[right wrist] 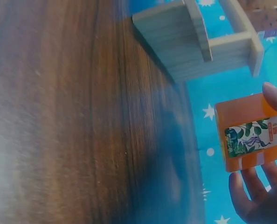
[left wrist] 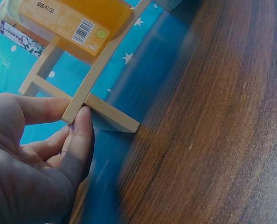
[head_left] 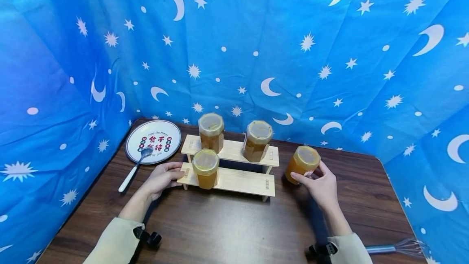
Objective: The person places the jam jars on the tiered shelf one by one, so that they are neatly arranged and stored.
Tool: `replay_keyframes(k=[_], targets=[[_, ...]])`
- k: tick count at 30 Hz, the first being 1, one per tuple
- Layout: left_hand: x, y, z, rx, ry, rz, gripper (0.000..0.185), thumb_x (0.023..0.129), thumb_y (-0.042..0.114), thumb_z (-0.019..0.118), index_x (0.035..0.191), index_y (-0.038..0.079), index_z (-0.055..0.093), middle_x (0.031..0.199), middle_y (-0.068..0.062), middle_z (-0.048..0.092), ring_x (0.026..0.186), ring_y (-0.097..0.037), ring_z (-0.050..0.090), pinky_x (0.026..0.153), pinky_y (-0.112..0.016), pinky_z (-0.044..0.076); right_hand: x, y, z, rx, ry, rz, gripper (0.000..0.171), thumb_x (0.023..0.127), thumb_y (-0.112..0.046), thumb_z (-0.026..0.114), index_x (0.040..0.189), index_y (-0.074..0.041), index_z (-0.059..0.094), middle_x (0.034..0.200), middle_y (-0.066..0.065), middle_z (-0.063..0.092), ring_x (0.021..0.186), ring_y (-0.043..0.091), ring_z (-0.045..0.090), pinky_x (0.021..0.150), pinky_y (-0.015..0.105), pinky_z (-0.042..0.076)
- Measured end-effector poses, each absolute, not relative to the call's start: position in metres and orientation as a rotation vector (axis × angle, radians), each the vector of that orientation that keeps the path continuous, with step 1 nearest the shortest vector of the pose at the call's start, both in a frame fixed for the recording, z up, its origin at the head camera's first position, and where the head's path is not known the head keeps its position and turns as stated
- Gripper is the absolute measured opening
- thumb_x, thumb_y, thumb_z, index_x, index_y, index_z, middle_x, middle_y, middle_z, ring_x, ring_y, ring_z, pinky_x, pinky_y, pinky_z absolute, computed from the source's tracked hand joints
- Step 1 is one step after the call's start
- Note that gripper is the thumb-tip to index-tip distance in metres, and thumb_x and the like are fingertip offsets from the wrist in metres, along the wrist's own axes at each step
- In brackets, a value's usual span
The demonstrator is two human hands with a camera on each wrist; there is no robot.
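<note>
A two-tier wooden rack (head_left: 242, 181) stands mid-table. My left hand (head_left: 163, 181) pinches the left end of its lower board between thumb and fingers, seen close up in the left wrist view on the wooden board end (left wrist: 85, 95). One jar of amber contents (head_left: 206, 172) sits at the left of the lower tier. On the upper tier are two darker jars, a left one (head_left: 211, 133) and a right one (head_left: 258, 141). To the right of the rack, my right hand (head_left: 324, 186) grips another orange jar (head_left: 298, 166), tilted, its printed label (right wrist: 250, 137) showing in the right wrist view.
At the back left lies a white plate (head_left: 172, 133) with printed characters, a white-handled spoon (head_left: 132, 174) leaning on its rim. A wire whisk (head_left: 399, 247) lies near the front right. Blue star-patterned cloth (head_left: 234, 31) encloses the table's back and sides.
</note>
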State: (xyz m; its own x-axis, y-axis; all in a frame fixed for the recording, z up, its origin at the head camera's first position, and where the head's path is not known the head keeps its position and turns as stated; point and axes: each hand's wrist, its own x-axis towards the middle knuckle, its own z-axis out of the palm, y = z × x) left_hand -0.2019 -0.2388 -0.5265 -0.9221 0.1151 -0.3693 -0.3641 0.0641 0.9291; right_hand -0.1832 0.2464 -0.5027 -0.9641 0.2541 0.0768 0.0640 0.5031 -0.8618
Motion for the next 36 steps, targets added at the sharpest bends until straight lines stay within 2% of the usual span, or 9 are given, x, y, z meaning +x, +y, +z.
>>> replay_keyframes(k=[2, 5, 14, 27, 36], targets=[[-0.202, -0.239, -0.526, -0.250, 2.006, 1.919, 0.057, 0.100, 0.009, 0.065, 0.149, -0.009, 0.043, 0.133, -0.022, 0.059, 0.096, -0.017, 0.068, 0.078, -0.029, 0.060, -0.178, 0.245, -0.501, -0.260, -2.558, 1.440, 0.078, 0.081, -0.043, 0.090, 0.148, -0.021, 0.056, 0.134, 0.005, 0.063, 0.118, 0.022, 0.058, 0.084, 0.015, 0.048], [-0.202, -0.239, -0.526, -0.264, 2.013, 1.917, 0.057, 0.100, 0.009, 0.066, 0.149, -0.009, 0.043, 0.134, -0.022, 0.059, 0.096, -0.017, 0.068, 0.077, -0.029, 0.060, -0.170, 0.241, -0.499, -0.243, -2.560, 1.427, 0.076, 0.080, -0.043, 0.091, 0.145, -0.020, 0.058, 0.131, 0.005, 0.065, 0.114, 0.021, 0.059, 0.081, 0.012, 0.048], [-0.201, -0.239, -0.525, -0.279, 2.014, 1.910, 0.058, 0.100, 0.010, 0.066, 0.150, -0.008, 0.043, 0.135, -0.022, 0.058, 0.096, -0.017, 0.068, 0.078, -0.029, 0.060, -0.148, 0.226, -0.492, -0.191, -2.565, 1.386, 0.072, 0.074, -0.038, 0.096, 0.136, -0.019, 0.064, 0.117, 0.003, 0.070, 0.101, 0.017, 0.064, 0.079, 0.017, 0.053], [-0.203, -0.238, -0.526, -0.272, 2.007, 1.917, 0.057, 0.100, 0.008, 0.065, 0.149, -0.009, 0.043, 0.133, -0.023, 0.058, 0.096, -0.017, 0.068, 0.078, -0.030, 0.060, -0.125, 0.202, -0.480, -0.127, -2.570, 1.466, 0.079, 0.071, -0.036, 0.098, 0.139, -0.020, 0.063, 0.119, 0.002, 0.070, 0.101, 0.020, 0.068, 0.078, 0.023, 0.058], [-0.203, -0.238, -0.526, -0.280, 2.002, 1.918, 0.057, 0.100, 0.008, 0.066, 0.150, -0.009, 0.043, 0.134, -0.022, 0.058, 0.096, -0.017, 0.068, 0.078, -0.030, 0.060, -0.130, 0.175, -0.485, -0.045, -2.579, 1.469, 0.084, 0.066, -0.040, 0.100, 0.139, -0.022, 0.063, 0.121, -0.004, 0.068, 0.104, 0.012, 0.064, 0.084, 0.030, 0.058]])
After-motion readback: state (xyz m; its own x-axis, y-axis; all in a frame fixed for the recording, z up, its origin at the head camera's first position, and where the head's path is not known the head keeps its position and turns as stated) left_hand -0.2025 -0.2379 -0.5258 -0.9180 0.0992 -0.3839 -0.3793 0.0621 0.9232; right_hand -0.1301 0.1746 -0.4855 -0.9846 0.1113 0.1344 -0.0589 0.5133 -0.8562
